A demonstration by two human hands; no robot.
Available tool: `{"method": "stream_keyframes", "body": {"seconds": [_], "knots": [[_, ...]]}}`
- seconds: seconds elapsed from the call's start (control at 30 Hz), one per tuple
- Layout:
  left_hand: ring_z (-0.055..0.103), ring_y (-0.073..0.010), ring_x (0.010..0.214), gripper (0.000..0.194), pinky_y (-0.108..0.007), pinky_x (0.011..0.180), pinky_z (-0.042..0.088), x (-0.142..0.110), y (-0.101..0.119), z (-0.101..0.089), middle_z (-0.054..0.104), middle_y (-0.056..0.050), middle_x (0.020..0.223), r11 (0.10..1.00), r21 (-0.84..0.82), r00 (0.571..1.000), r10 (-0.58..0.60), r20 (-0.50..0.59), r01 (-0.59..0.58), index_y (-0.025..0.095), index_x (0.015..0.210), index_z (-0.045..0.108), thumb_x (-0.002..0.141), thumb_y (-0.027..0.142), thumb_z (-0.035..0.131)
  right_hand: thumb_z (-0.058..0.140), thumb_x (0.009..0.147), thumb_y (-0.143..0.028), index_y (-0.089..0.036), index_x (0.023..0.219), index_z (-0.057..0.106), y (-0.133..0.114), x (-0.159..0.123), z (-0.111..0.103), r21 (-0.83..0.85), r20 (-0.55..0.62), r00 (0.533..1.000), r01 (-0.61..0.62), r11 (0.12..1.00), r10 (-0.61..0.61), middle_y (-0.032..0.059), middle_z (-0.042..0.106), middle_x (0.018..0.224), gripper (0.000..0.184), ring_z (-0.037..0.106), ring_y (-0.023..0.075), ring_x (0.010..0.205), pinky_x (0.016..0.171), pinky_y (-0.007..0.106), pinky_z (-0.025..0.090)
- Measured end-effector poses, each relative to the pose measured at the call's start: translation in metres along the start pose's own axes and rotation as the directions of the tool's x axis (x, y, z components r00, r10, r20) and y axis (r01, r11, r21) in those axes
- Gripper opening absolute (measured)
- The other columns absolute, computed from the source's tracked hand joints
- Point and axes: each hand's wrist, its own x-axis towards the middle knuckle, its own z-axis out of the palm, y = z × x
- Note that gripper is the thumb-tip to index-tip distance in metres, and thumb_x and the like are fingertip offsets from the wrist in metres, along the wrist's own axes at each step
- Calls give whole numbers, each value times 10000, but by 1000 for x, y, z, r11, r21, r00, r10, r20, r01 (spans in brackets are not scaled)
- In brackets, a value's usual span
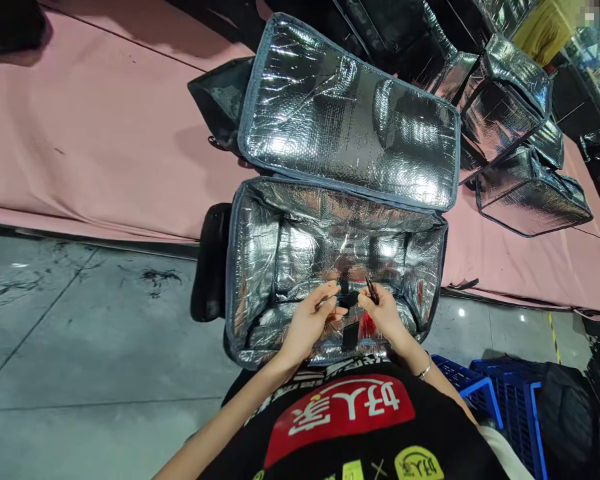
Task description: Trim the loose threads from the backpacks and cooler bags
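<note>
An insulated bag (pixel 253 267) with a crinkled silver lining stands in front of me, and its lid (pixel 350 113) is folded back. Both hands are over the bag's near side. My left hand (pixel 313 317) has its fingers curved and apart, close to a short black strap (pixel 349 299). In my right hand (pixel 384 315) is a small dark pointed tool, apparently thread snips (pixel 372 291); the fingers are closed around it, near the same strap. Whether the right fingertips also pinch the strap, I cannot tell. A black tab (pixel 350 336) lies on the lining below.
The bag stands at the front edge of a pink-covered table (pixel 105 133). More silver-lined bags (pixel 533 190) stand to the right. A black side pocket (pixel 213 263) sticks out at the left. Blue crates (pixel 510 387) stand on the grey floor (pixel 80 347) at lower right.
</note>
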Motion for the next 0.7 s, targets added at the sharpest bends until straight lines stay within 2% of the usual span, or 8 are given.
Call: {"method": "stream_keyframes", "body": {"seconds": [0.07,0.13,0.23,0.3,0.37,0.47,0.57,0.7], "knots": [[656,-203,661,582,-326,608,528,2,-3,2,694,-57,752,996,87,993,-39,109,30,151,1150,549,679,484,630,492,771,-391,-193,738,481,2,1,1,7,5,1000,4,1000,-4,-20,536,647,201,514,126,614,651,250,428],[654,-201,656,494,-318,610,526,5,-6,4,685,-43,697,990,139,988,-35,153,13,152,1051,609,678,476,623,491,773,-388,-190,743,484,2,1,2,5,14,1000,8,1000,-8,-18,542,646,200,522,127,612,650,251,433],[648,-187,657,374,-307,633,525,9,-11,5,673,-30,698,986,162,993,18,118,-38,161,820,637,654,496,625,497,780,-384,-184,747,504,-2,-1,2,-9,46,999,11,1000,-11,-9,566,661,203,543,135,625,651,259,444],[641,-184,639,357,-304,624,521,9,-12,4,657,-19,664,978,199,996,54,77,-69,167,754,620,655,510,615,514,787,-372,-179,826,530,-7,-4,0,-59,29,1000,13,998,-12,16,609,755,197,579,158,715,705,281,452],[629,-182,606,332,-294,587,504,8,-13,3,638,-8,624,960,261,995,98,31,-103,177,738,613,683,504,592,516,806,-355,-174,963,524,-13,-9,-4,-183,-21,999,20,983,-24,55,631,894,240,598,188,832,762,310,451],[581,-164,569,259,-277,574,453,4,-11,2,597,6,577,903,392,979,203,-26,-177,196,679,611,734,445,560,447,859,-309,-164,1076,500,-23,-18,-12,-403,-41,998,35,914,-56,89,639,967,266,612,211,875,758,324,452],[536,-165,630,194,-276,629,409,2,-7,3,570,3,584,818,519,946,320,-53,-248,210,610,604,743,340,552,461,858,-305,-192,1074,549,-31,-26,-17,-539,1,997,70,839,-82,64,664,894,259,630,208,801,688,293,450],[511,-169,671,137,-268,639,371,2,-7,3,555,1,609,724,620,915,403,-25,-302,210,595,582,715,207,515,544,825,-396,-248,1057,615,-39,-34,-16,-685,33,993,104,721,-112,31,678,765,284,631,200,689,620,273,423]]}}
